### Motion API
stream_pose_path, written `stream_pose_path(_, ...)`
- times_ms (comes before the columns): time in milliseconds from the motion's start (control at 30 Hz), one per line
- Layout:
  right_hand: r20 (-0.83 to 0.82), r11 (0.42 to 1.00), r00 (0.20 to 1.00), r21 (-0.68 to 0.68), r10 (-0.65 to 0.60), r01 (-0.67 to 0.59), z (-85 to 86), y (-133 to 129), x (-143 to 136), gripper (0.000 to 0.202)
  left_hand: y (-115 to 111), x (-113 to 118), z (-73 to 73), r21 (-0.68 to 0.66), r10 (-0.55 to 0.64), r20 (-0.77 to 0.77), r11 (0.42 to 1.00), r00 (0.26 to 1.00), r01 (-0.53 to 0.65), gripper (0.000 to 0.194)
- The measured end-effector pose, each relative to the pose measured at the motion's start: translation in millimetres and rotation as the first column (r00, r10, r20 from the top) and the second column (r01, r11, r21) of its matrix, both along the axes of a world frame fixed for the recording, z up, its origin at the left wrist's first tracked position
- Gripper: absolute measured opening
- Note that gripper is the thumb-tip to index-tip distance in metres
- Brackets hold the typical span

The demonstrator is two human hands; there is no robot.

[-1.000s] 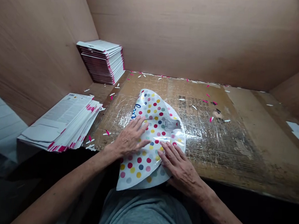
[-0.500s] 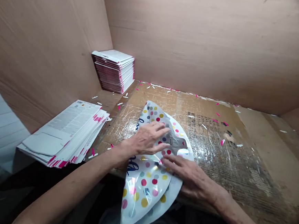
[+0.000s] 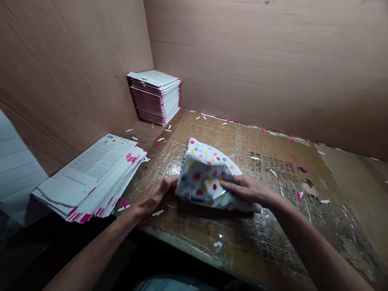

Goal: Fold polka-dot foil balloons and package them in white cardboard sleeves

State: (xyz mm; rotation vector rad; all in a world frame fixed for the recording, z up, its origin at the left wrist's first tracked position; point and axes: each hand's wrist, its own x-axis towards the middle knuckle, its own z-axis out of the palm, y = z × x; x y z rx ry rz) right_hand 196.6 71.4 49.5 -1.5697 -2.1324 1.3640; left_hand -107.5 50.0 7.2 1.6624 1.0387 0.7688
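Note:
A white foil balloon (image 3: 207,182) with colourful dots lies flat and folded over on the cardboard-covered table, its front part blurred by motion. My right hand (image 3: 249,189) grips its right side, fingers reaching across the dotted foil. At the left end of the balloon, my left hand (image 3: 156,195) rests low on the table with fingers stretched toward the foil edge; the fingertips are partly hidden there.
A neat stack of white and pink card sleeves (image 3: 155,97) stands in the back left corner. Nearer, a fanned pile of printed cards (image 3: 87,177) lies at the left. Small paper scraps (image 3: 218,244) dot the taped cardboard (image 3: 275,228). Wooden panels (image 3: 254,56) enclose the sides and back.
The balloon's lower part, which hung over the table's front edge, is now folded up onto the table. My left hand moved off its top to the left edge; my right hand shifted slightly up and right.

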Motion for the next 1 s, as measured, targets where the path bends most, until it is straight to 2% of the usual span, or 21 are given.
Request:
stream_pose_path(67,0.012,0.973,0.974,0.049,-0.228,0.227,-6.3,18,-1,0.056,4,9,-12.6,0.006,0.156,-0.026,0.988,0.987,-0.156,0.062)
stream_pose_path(167,-0.011,0.853,0.883,0.253,-0.469,0.456,-22.3,15,10,0.059,14,28,-27.9,0.087,0.390,-0.175,0.921,0.904,-0.381,0.033)
stream_pose_path(233,-0.063,0.760,0.830,0.367,-0.555,0.536,-36.3,-1,21,0.059,17,35,-32.8,0.139,0.468,-0.265,0.884,0.843,-0.447,0.030)
stream_pose_path(300,-0.075,0.709,0.809,0.439,-0.583,0.552,-51.6,-15,31,0.059,17,37,-32.2,0.187,0.494,-0.328,0.870,0.805,-0.457,0.039)
stream_pose_path(367,-0.020,0.692,0.805,0.499,-0.593,0.522,-65.6,-21,35,0.056,14,38,-26.0,0.272,0.521,-0.363,0.852,0.772,-0.448,0.048)
stream_pose_path(433,0.047,0.687,0.802,0.547,-0.596,0.478,-75.4,-20,35,0.052,13,42,-16.5,0.434,0.556,-0.395,0.815,0.732,-0.384,0.055)
stream_pose_path(500,0.088,0.682,0.794,0.572,-0.602,0.455,-79.7,-16,34,0.049,15,50,-9.0,0.600,0.535,-0.455,0.775,0.712,-0.200,0.058)
stream_pose_path(533,0.107,0.688,0.790,0.572,-0.603,0.447,-79.8,-15,34,0.048,17,55,-7.9,0.638,0.500,-0.508,0.766,0.702,-0.084,0.059)
stream_pose_path(600,0.148,0.680,0.775,0.598,-0.614,0.424,-76.3,-18,32,0.048,24,63,-12.4,0.612,0.411,-0.637,0.784,0.652,0.104,0.060)
stream_pose_path(633,0.163,0.661,0.773,0.642,-0.613,0.389,-73.1,-22,30,0.049,28,65,-17.4,0.575,0.377,-0.693,0.803,0.614,0.156,0.060)
stream_pose_path(700,0.199,0.593,0.804,0.774,-0.561,0.222,-64.3,-31,24,0.053,36,66,-29.2,0.520,0.351,-0.758,0.834,0.550,0.184,0.062)
stream_pose_path(767,0.337,0.552,0.855,0.831,-0.393,-0.074,-53.6,-38,14,0.053,43,64,-36.8,0.507,0.349,-0.775,0.841,0.527,0.189,0.063)
stream_pose_path(800,0.448,0.565,0.844,0.794,-0.295,-0.224,-48.0,-40,8,0.049,45,62,-37.1,0.501,0.340,-0.780,0.843,0.525,0.198,0.063)
stream_pose_path(833,0.561,0.605,0.797,0.721,-0.224,-0.338,-42.5,-41,1,0.042,47,61,-34.9,0.492,0.326,-0.786,0.845,0.526,0.211,0.062)
stream_pose_path(867,0.658,0.668,0.730,0.629,-0.184,-0.398,-37.3,-41,-7,0.035,48,61,-30.5,0.489,0.315,-0.786,0.844,0.533,0.222,0.062)
stream_pose_path(933,0.773,0.797,0.604,0.484,-0.195,-0.361,-27.8,-44,-25,0.029,41,63,-17.2,0.530,0.313,-0.754,0.810,0.578,0.252,0.066)
stream_pose_path(1000,0.804,0.870,0.548,0.423,-0.231,-0.253,-19.2,-53,-45,0.026,24,68,-4.8,0.617,0.298,-0.685,0.723,0.664,0.312,0.072)
